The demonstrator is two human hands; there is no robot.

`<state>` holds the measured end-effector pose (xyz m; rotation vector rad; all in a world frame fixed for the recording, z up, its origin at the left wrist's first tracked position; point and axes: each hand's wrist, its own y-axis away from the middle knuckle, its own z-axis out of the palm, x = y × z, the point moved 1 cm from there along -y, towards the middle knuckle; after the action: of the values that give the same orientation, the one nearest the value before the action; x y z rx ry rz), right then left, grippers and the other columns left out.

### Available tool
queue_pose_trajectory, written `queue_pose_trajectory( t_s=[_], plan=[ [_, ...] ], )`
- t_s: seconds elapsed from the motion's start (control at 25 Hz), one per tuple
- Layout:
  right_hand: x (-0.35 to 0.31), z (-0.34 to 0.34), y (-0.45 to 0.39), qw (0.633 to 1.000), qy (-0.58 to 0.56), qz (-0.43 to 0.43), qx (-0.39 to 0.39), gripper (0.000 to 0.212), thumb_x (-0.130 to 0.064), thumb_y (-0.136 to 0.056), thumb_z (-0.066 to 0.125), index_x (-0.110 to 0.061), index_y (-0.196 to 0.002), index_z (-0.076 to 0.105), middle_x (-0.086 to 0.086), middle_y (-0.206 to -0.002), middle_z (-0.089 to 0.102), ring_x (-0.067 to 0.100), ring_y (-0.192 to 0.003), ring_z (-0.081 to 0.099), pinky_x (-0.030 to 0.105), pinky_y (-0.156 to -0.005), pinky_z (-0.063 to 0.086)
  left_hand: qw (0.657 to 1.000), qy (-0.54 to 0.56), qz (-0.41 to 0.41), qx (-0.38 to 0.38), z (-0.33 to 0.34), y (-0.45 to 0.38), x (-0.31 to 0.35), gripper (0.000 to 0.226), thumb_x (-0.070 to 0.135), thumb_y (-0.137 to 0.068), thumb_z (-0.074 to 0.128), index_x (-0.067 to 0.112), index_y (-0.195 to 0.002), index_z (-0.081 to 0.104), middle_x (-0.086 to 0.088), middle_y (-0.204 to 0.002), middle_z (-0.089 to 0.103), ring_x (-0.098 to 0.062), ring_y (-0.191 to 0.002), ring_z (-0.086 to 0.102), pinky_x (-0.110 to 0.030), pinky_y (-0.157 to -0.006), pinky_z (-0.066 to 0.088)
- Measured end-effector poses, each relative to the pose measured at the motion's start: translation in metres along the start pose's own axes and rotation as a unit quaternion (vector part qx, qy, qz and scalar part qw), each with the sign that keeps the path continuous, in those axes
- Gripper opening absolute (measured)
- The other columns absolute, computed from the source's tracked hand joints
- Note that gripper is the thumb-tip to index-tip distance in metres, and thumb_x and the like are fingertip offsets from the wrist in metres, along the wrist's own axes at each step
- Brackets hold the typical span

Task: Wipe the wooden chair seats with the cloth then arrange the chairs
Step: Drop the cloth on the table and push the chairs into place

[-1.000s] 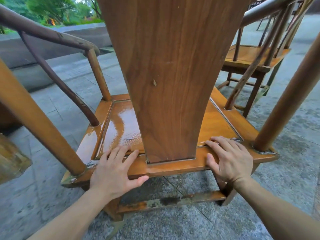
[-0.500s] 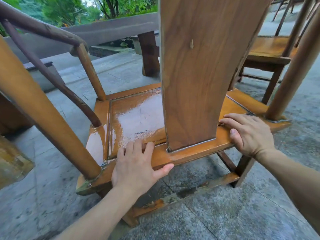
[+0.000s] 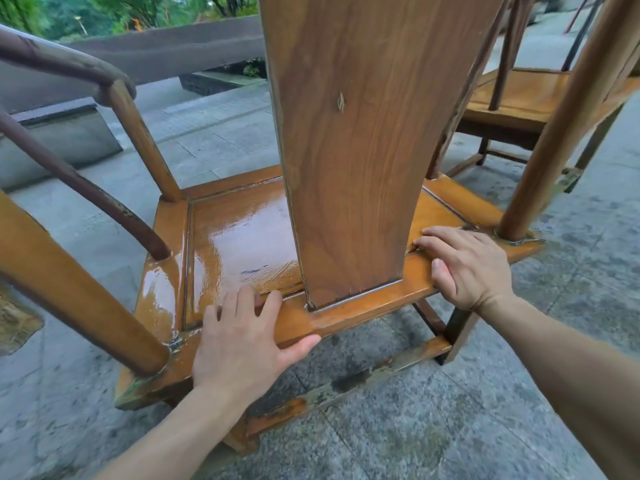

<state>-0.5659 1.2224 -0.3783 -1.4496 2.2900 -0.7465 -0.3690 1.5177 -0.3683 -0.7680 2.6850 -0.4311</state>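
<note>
On grey stone paving (image 3: pixel 450 427), both hands, left (image 3: pixel 239 344) and right (image 3: pixel 467 268), grip the wet chair seat's (image 3: pixel 239 244) rear rail.

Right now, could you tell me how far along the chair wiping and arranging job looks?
Done, seemingly: the near chair's seat glistens wet, so it looks wiped, and no cloth is in view. In hand: the left hand and right hand both grip the seat's back rail, either side of the backrest, apparently positioning the chair. Left: a second chair stands behind on the right; whether it is wiped or placed cannot be told.
</note>
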Motion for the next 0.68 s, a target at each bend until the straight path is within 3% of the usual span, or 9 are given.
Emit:
queue_pose_trajectory(
  t_s=[0.32, 0.52, 0.68],
  plan=[
    [0.046, 0.019, -0.034, 0.999, -0.005, -0.038, -0.014, 0.048, -0.031, -0.089, 0.033, -0.014, -0.116, 0.069, 0.01, -0.122, 0.069, 0.032, -0.105, 0.069, 0.039, -0.086, 0.037, 0.998, -0.032, -0.049, -0.023, -0.001, -0.034, 0.038, 0.083, 0.088, -0.082, 0.02, 0.022, -0.11, 0.061, -0.007, -0.097, 0.053, -0.029, -0.088, 0.052, -0.044, -0.076, 0.045],
    [0.067, 0.034, -0.05, 0.998, -0.02, -0.057, -0.027, 0.049, -0.032, -0.089, 0.032, -0.015, -0.118, 0.068, 0.009, -0.122, 0.068, 0.031, -0.106, 0.068, 0.04, -0.083, 0.045, 0.995, -0.043, -0.076, -0.052, -0.001, -0.049, 0.053, 0.087, 0.09, -0.08, 0.011, 0.024, -0.115, 0.057, -0.006, -0.103, 0.051, -0.028, -0.094, 0.049, -0.045, -0.08, 0.042],
    [0.083, 0.041, -0.059, 0.998, -0.023, -0.065, -0.012, 0.05, -0.032, -0.087, 0.031, -0.015, -0.118, 0.066, 0.01, -0.123, 0.067, 0.033, -0.105, 0.068, 0.04, -0.082, 0.043, 0.991, -0.046, -0.101, -0.07, -0.002, -0.059, 0.065, 0.088, 0.09, -0.078, 0.01, 0.027, -0.121, 0.053, -0.005, -0.11, 0.048, -0.028, -0.101, 0.045, -0.045, -0.085, 0.041]
  ],
)
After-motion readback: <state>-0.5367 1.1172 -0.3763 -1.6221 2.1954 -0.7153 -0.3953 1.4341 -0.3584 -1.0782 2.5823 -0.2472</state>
